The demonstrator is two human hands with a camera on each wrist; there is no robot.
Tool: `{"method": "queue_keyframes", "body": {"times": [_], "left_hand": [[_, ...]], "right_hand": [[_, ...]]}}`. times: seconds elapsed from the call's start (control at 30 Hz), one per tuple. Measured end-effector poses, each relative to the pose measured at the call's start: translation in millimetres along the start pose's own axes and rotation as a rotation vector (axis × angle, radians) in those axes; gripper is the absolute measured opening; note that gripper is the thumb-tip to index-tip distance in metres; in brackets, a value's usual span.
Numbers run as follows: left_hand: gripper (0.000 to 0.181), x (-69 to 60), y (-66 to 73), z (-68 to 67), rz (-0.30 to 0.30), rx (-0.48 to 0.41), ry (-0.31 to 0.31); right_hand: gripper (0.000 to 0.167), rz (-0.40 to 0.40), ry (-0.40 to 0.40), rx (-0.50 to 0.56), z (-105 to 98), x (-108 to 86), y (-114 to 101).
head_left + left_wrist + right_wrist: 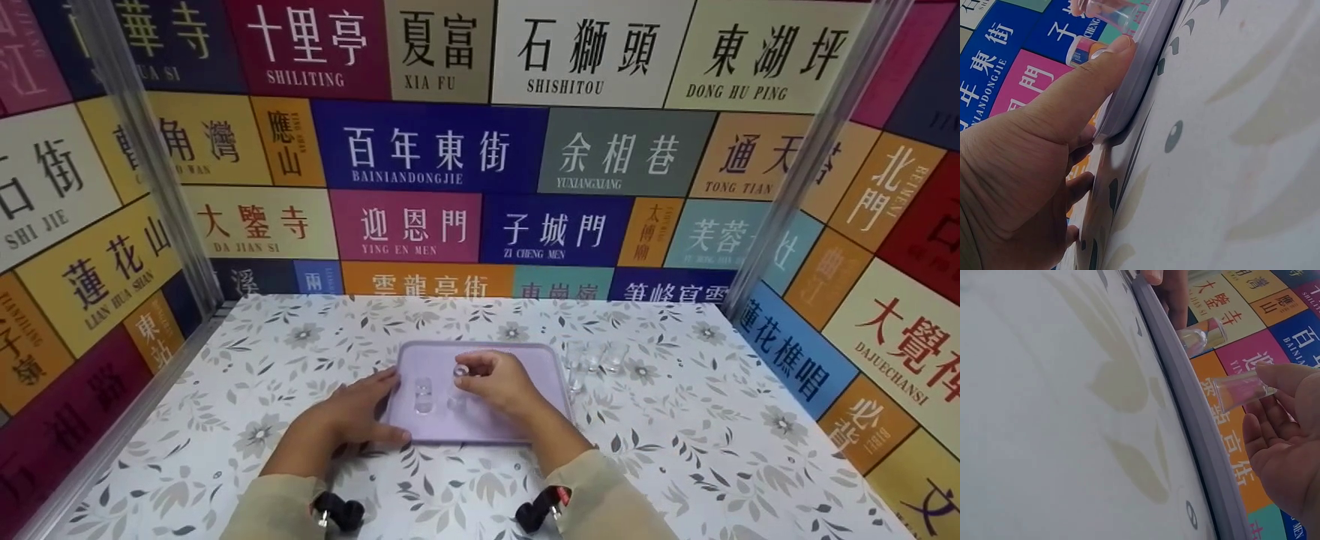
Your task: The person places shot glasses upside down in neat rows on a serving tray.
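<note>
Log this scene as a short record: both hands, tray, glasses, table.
Left hand: at the left edge of the tray, thumb at its rim
Right hand: pinching the held glass over the tray
Tray: purple, on the table
On tray: standing glass, clear
Right of tray: other glasses, clear
Table: white, leaf-and-flower pattern
Unclear: whether held glass touches tray

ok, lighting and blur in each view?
Head: bright, but the small clear cups right of the lilac rectangular tray wash out against the white floral tabletop. Left wrist: dimmer, steeply tilted, pale leaf print blurred, dark shadow under the tray's edge. Right wrist: also dim, print soft.
</note>
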State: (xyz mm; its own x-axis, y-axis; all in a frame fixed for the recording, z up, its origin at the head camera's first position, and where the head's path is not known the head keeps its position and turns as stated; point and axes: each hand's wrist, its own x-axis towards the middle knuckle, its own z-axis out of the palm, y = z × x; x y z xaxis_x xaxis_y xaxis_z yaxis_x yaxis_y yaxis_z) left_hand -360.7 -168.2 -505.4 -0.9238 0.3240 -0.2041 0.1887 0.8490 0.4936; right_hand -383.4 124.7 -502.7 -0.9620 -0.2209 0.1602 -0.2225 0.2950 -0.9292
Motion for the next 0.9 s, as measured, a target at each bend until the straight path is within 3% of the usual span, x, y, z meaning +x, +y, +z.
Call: {"method": "queue_keyframes", "body": {"times": [0.6,0.9], "left_hand": [[0.122,-1.9,-1.5,-1.8,-0.028,-0.025,-0.002],[0.120,0.2,2.5,-1.9,-0.010,-0.005,-0.014]], "right_hand": [[0.042,0.040,-0.086,-0.012,14,-3.0,5],[0.047,0.019,-0.087,0.033,1,-6.5,2]]}}
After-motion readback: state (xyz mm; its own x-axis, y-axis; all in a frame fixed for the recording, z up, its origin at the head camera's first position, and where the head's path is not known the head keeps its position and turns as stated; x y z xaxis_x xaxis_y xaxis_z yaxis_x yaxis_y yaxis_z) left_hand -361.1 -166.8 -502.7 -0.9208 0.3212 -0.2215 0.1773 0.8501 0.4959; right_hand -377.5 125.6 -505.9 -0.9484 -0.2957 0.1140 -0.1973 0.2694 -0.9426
